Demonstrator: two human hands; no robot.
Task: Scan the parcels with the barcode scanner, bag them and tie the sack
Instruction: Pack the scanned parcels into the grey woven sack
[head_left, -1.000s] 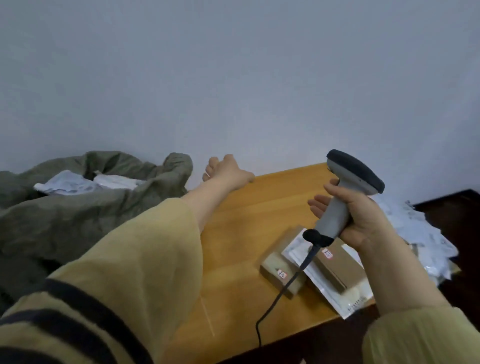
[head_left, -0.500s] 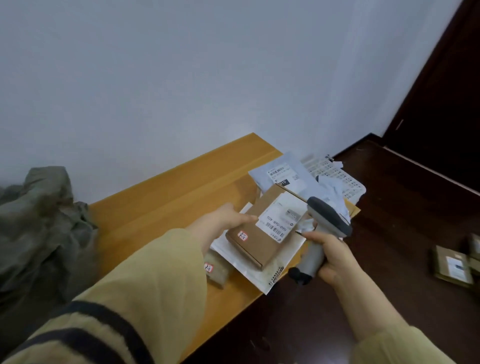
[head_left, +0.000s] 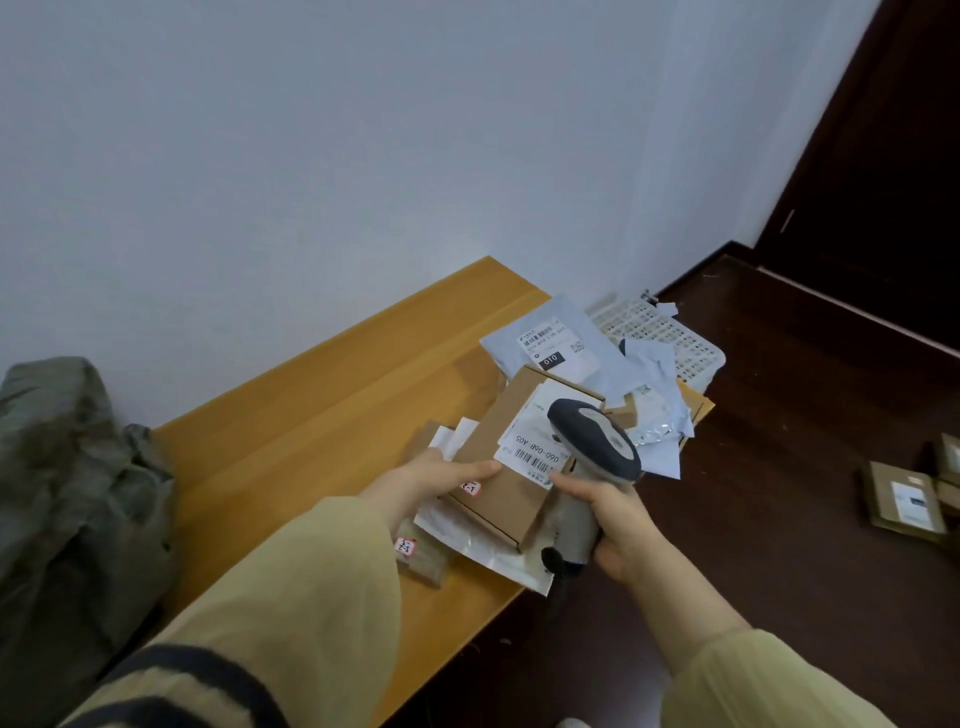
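Cardboard box (head_left: 498, 467) is the parcel in hand: it lies flat on top of the pile at the right end of the wooden table (head_left: 311, 415), long axis running from the person away toward the wall corner. Its shipping label (head_left: 535, 447) faces up on the far-right half of the lid, with the barcode strip at the label's near edge. Barcode scanner (head_left: 597, 447) sits at the box's right edge, head overlapping the label and nose pointing left across it. I judge the scanner too close and too flat for a clean read, so it needs to back off or tilt, or the box needs turning toward it. Right hand (head_left: 608, 514) is clenched round the scanner's grip, right of the box and the nearer hand to the barcode. Left hand (head_left: 431, 483) lies on the box's near-left corner with fingers fairly straight, steadying it; cannot tell if any finger hooks under the edge. Counts: one scanner and one box. Under the box there is one white flat mailer (head_left: 467, 540), and left of that one small brown parcel (head_left: 423, 558) with a red-edged sticker. Beyond the box there is one grey mailer (head_left: 550, 343) marked 010, plus loose pouches I can't count, and one white plastic basket (head_left: 660, 332). One green sack (head_left: 67, 493) is well left of the box. At least two parcels on the floor (head_left: 904, 499) lie well right.
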